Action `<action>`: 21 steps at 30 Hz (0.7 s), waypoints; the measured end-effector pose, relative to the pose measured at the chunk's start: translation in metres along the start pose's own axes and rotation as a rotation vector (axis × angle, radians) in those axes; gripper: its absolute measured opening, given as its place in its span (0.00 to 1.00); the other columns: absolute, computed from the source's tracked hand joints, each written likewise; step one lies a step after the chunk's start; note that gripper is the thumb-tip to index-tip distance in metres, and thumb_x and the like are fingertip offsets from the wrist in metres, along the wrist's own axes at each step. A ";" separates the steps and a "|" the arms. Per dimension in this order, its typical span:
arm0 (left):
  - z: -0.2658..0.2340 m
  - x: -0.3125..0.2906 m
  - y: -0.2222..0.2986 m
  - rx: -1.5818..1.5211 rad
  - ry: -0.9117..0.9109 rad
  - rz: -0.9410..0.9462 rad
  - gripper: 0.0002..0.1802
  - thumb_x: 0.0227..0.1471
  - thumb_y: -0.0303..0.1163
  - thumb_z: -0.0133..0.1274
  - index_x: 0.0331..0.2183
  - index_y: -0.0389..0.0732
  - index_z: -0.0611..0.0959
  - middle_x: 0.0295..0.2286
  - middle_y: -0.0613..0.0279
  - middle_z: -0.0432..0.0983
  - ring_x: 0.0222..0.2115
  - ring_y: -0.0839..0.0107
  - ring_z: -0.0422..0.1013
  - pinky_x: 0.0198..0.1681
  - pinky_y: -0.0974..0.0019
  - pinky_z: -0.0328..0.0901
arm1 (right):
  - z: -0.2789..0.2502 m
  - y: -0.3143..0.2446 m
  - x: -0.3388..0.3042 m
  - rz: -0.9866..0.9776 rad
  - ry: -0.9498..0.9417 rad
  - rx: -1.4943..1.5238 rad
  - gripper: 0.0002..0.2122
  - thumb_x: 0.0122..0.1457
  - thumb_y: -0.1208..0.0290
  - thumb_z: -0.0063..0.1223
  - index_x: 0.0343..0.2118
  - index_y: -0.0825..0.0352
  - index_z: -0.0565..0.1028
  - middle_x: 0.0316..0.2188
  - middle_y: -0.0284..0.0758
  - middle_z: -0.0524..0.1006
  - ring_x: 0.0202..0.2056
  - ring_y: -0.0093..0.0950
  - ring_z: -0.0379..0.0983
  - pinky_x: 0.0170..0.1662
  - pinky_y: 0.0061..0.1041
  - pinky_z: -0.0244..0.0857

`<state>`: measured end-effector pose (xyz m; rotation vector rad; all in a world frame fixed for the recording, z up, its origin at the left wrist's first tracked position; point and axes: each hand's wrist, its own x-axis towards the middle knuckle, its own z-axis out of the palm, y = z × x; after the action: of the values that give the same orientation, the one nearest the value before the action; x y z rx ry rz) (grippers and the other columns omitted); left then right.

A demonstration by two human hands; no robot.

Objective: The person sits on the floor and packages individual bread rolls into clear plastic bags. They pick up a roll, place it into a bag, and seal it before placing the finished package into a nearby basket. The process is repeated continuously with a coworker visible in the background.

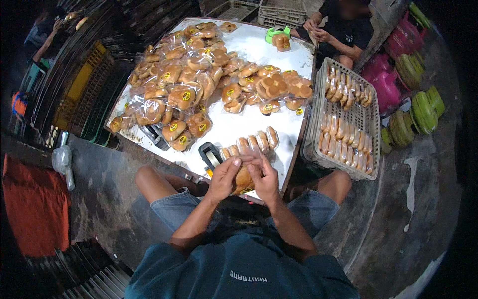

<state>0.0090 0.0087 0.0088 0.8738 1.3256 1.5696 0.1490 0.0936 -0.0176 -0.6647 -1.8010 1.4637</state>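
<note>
Near the table's front edge, my left hand (224,178) and my right hand (266,180) pinch the top of a clear plastic bag between them. Inside the bag is a browned bread bun (243,178), hanging below my fingers with a yellow sticker low on it. Just left of the bag lies a black tape dispenser (209,153), partly behind my left hand. Beyond my fingers, several small wrapped rolls (261,140) stand in a row. A large heap of bagged buns (185,94) with yellow stickers covers much of the white table (295,57).
At the right stands a grey plastic crate (371,162) of wrapped rolls. Another person's hands (318,33) work at the far right, near a green tape dispenser (275,33). Pink and green bundles (423,112) lie on the right floor. Dark racks fill the left.
</note>
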 end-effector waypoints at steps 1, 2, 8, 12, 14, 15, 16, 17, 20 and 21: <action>-0.002 -0.003 0.001 -0.045 -0.004 0.022 0.21 0.70 0.37 0.40 0.47 0.31 0.80 0.50 0.52 0.76 0.50 0.65 0.71 0.57 0.64 0.61 | -0.006 0.001 0.001 0.100 -0.096 0.168 0.19 0.67 0.71 0.49 0.58 0.75 0.69 0.51 0.40 0.77 0.51 0.25 0.73 0.52 0.27 0.69; -0.001 -0.003 0.001 0.138 0.116 0.145 0.19 0.68 0.36 0.43 0.47 0.30 0.80 0.52 0.49 0.74 0.52 0.63 0.69 0.58 0.62 0.60 | -0.015 -0.001 0.002 0.241 -0.151 0.138 0.14 0.67 0.71 0.51 0.49 0.77 0.76 0.46 0.35 0.79 0.49 0.22 0.73 0.53 0.26 0.68; -0.002 0.003 0.017 0.586 0.036 0.353 0.19 0.53 0.35 0.63 0.43 0.32 0.83 0.42 0.48 0.78 0.43 0.61 0.74 0.48 0.61 0.66 | -0.016 -0.008 0.006 0.304 -0.063 0.706 0.13 0.69 0.69 0.48 0.42 0.75 0.80 0.47 0.37 0.79 0.49 0.25 0.72 0.54 0.26 0.64; -0.006 0.003 0.027 0.404 -0.012 -0.102 0.17 0.51 0.39 0.66 0.36 0.34 0.87 0.26 0.64 0.80 0.28 0.78 0.73 0.33 0.70 0.68 | -0.011 -0.033 0.019 -0.004 0.056 0.420 0.15 0.69 0.67 0.47 0.42 0.75 0.79 0.58 0.42 0.69 0.57 0.28 0.64 0.59 0.27 0.60; -0.007 0.001 0.025 0.394 0.024 -0.213 0.15 0.52 0.39 0.66 0.34 0.35 0.87 0.24 0.68 0.80 0.26 0.81 0.72 0.31 0.73 0.67 | -0.017 -0.034 0.017 0.079 0.054 0.429 0.13 0.67 0.68 0.49 0.42 0.73 0.79 0.54 0.42 0.72 0.54 0.26 0.67 0.55 0.26 0.63; -0.006 -0.001 0.019 0.400 0.038 -0.187 0.16 0.52 0.39 0.66 0.34 0.35 0.87 0.24 0.67 0.80 0.25 0.81 0.72 0.30 0.73 0.67 | -0.024 -0.027 0.017 0.141 -0.011 0.361 0.11 0.66 0.69 0.52 0.42 0.72 0.79 0.48 0.41 0.77 0.49 0.24 0.72 0.51 0.26 0.67; -0.006 -0.004 0.011 0.410 0.053 -0.159 0.16 0.52 0.39 0.67 0.34 0.35 0.87 0.24 0.67 0.80 0.25 0.82 0.71 0.29 0.73 0.66 | -0.028 -0.019 0.015 0.191 -0.079 0.182 0.10 0.65 0.70 0.53 0.42 0.72 0.79 0.43 0.39 0.79 0.45 0.23 0.74 0.49 0.25 0.69; -0.003 -0.003 0.010 0.419 0.062 -0.128 0.16 0.52 0.39 0.67 0.34 0.35 0.86 0.24 0.67 0.80 0.24 0.82 0.71 0.28 0.73 0.66 | -0.030 -0.012 0.014 0.238 -0.141 -0.001 0.10 0.64 0.71 0.55 0.43 0.71 0.78 0.39 0.38 0.81 0.41 0.22 0.76 0.46 0.25 0.70; -0.003 -0.007 0.015 0.363 0.050 -0.292 0.11 0.54 0.35 0.65 0.31 0.36 0.85 0.26 0.69 0.79 0.27 0.81 0.72 0.32 0.73 0.66 | -0.011 -0.032 0.010 0.206 0.078 -0.198 0.07 0.60 0.75 0.60 0.40 0.71 0.79 0.29 0.36 0.81 0.33 0.23 0.78 0.38 0.23 0.70; -0.006 -0.008 0.015 0.338 0.019 -0.388 0.10 0.54 0.34 0.64 0.31 0.36 0.85 0.28 0.68 0.79 0.30 0.81 0.73 0.35 0.73 0.67 | -0.011 -0.041 0.010 0.184 0.089 -0.330 0.07 0.59 0.76 0.60 0.40 0.71 0.79 0.31 0.37 0.81 0.35 0.24 0.79 0.38 0.22 0.70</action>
<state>0.0039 -0.0015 0.0229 0.7440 1.6896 1.0748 0.1534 0.0984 0.0253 -1.0679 -1.9726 1.2370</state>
